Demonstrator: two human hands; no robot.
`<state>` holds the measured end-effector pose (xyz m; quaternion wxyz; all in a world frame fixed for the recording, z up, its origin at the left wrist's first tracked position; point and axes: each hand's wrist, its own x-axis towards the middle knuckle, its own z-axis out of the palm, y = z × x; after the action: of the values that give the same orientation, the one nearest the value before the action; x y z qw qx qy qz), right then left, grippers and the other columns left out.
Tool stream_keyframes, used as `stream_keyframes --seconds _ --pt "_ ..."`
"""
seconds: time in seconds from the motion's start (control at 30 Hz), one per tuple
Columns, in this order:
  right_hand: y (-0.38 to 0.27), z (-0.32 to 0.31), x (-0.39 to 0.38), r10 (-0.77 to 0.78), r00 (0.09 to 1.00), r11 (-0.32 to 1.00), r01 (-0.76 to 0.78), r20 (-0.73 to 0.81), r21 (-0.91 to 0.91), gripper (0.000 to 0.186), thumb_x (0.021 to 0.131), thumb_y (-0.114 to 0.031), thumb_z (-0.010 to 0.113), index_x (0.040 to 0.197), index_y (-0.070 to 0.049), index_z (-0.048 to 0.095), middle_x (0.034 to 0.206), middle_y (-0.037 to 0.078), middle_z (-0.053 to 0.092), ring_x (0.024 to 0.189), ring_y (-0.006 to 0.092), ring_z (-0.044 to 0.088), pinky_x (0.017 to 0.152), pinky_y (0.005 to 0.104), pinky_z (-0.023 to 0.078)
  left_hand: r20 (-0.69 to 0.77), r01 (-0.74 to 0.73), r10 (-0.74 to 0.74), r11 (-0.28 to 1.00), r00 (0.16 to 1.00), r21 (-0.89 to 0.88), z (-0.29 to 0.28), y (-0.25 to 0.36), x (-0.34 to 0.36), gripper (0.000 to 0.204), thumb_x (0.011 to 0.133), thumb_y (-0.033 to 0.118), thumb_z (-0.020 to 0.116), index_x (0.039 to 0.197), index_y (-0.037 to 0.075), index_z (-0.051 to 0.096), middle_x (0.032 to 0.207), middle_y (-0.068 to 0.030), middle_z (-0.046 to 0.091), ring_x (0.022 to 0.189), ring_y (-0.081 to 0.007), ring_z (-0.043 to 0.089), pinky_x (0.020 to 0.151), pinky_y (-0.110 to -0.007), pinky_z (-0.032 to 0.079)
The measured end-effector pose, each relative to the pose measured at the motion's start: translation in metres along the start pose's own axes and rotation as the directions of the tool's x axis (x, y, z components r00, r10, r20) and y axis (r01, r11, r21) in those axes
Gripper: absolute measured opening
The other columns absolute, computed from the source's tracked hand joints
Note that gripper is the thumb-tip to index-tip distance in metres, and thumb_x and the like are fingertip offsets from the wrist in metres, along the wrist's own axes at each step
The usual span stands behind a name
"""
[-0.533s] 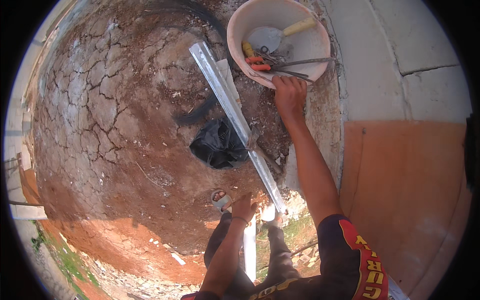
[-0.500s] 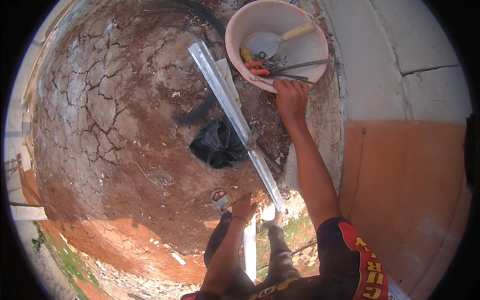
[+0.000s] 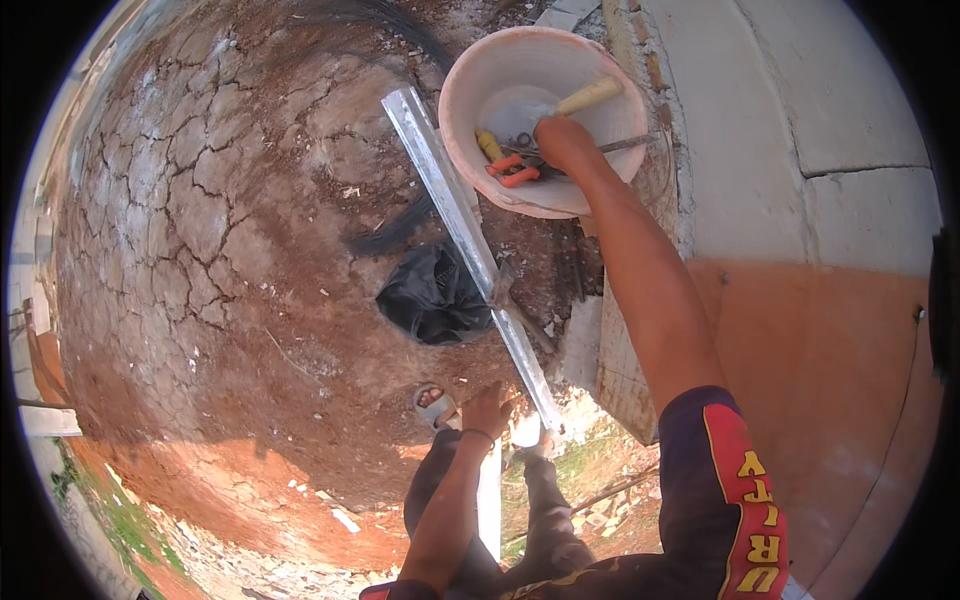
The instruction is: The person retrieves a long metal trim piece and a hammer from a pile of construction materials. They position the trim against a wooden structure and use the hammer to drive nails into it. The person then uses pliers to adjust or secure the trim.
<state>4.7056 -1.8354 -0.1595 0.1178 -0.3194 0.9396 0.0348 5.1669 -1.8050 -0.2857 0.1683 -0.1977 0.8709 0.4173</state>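
My right hand (image 3: 565, 143) reaches down inside a pale pinkish bucket (image 3: 452, 120). Its fingers are hidden among the tools there. Around it lie orange-handled pliers (image 3: 518, 177), a tool with a yellow handle (image 3: 490, 146), a small dark ring (image 3: 524, 139) and a metal bar (image 3: 628, 143) leaning across the rim. A trowel's cream handle (image 3: 588, 95) rests against the far inner wall. Lower in the view, my left hand (image 3: 485, 410) is held over my knee, fingers stretched out and empty, close to the near end of a long metal channel (image 3: 440, 165).
A black plastic bag (image 3: 430, 295) lies left of the channel on cracked reddish soil (image 3: 200, 200). A hammer-like tool (image 3: 520, 312) touches the channel. On the right are a wooden board (image 3: 622, 385), grey concrete slabs (image 3: 730, 150) and an orange-brown surface (image 3: 800, 380).
My right hand has gone from the bucket's near rim into the bucket, among the tools. The bucket appears slightly lower and further left. My left hand stays near my knee.
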Motion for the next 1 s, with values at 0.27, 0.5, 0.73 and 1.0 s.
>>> stream_keyframes --seconds 0.27,0.5,0.73,1.0 --pt "0.023 0.054 0.03 -0.158 0.982 0.909 0.184 0.102 -0.374 0.023 0.09 -0.017 0.051 0.094 -0.014 0.074 0.098 0.009 0.071 0.094 0.0243 0.069 0.077 0.0375 0.055 0.092 0.082 -0.078 0.996 0.993 -0.04 -0.019 0.011 0.007 0.05 0.083 0.029 0.061 0.126 0.004 0.053 0.118 -0.0219 0.061 0.106 -0.0367 0.06 0.091 -0.047 0.048" --pt "0.026 0.052 0.028 -0.262 0.964 0.905 0.234 -0.033 -0.354 0.021 0.086 -0.017 0.053 0.088 -0.011 0.073 0.092 0.012 0.07 0.086 0.0272 0.07 0.075 0.0392 0.056 0.109 0.126 -0.12 0.991 0.987 -0.05 -0.019 0.013 0.007 0.051 0.083 0.028 0.061 0.127 0.004 0.052 0.118 -0.022 0.06 0.106 -0.0378 0.06 0.091 -0.047 0.048" --pt "0.011 -0.025 -0.003 -0.077 0.997 0.982 0.074 0.012 0.172 0.018 0.081 -0.017 0.059 0.079 -0.001 0.068 0.07 0.014 0.065 0.067 0.0252 0.065 0.062 0.0361 0.049 -0.01 0.104 -0.127 0.854 0.992 -0.511 -0.005 0.015 0.013 0.045 0.086 0.026 0.063 0.125 0.004 0.054 0.114 -0.0186 0.063 0.102 -0.0312 0.064 0.086 -0.042 0.051" --pt "-0.074 -0.012 -0.183 -0.275 0.94 -0.011 -0.215 0.204 0.977 0.017 0.091 -0.014 0.06 0.085 0.001 0.066 0.072 -0.001 0.058 0.063 0.0052 0.046 0.059 0.0206 0.037 -0.066 -0.073 -0.031 -0.414 0.997 -0.907 -0.024 0.028 0.022 0.052 0.097 0.041 0.054 0.131 0.003 0.045 0.12 -0.015 0.06 0.115 -0.0295 0.057 0.101 -0.04 0.045"
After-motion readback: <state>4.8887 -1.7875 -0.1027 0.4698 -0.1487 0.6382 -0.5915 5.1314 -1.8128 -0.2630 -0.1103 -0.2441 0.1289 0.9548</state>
